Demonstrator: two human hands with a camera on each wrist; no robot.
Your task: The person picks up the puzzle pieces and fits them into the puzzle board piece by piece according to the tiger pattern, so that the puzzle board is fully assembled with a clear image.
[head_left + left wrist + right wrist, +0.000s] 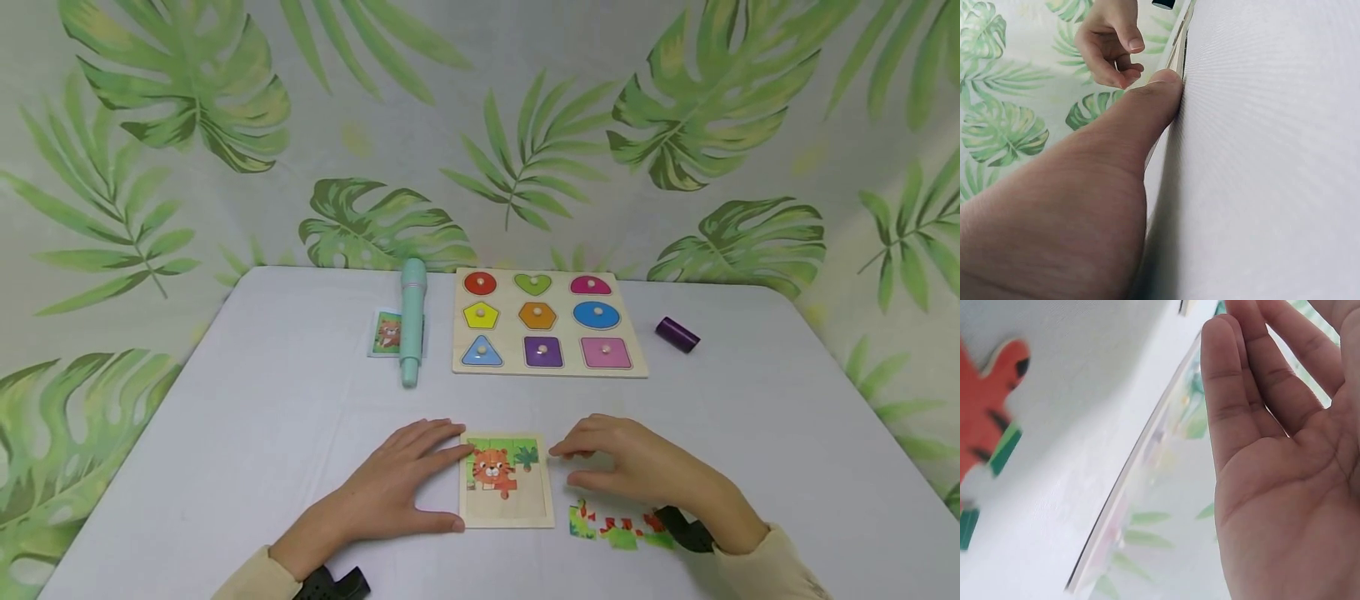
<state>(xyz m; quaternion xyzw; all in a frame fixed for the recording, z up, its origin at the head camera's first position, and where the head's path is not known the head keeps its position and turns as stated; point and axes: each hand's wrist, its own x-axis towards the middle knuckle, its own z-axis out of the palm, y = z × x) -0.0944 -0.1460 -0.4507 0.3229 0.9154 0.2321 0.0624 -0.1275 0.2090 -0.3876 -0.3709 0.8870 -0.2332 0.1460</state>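
Note:
A wooden puzzle tray [510, 523] lies flat in the head view, its upper part filled with tiger puzzle pieces [492, 468] on green; the lower right shows bare wood. My left hand [405, 479] rests at the tray's left side, fingers extended, a fingertip at the upper left pieces and the thumb at the lower left corner. My right hand [626, 458] hovers by the tray's right edge, fingers loosely bent, nothing between them. Below it lie several loose puzzle pieces [621, 533], partly hidden by the wrist; an orange striped piece [985, 419] shows in the right wrist view.
Behind the tray lies a shape board [510, 371] with colourful knobbed shapes. Left of it, a mint-green pen-like stick [412, 325] lies across a small tiger picture card [386, 335]. A dark purple cylinder [677, 334] sits at the right. Leaf-print cloth [525, 167] hangs behind the white table [262, 417].

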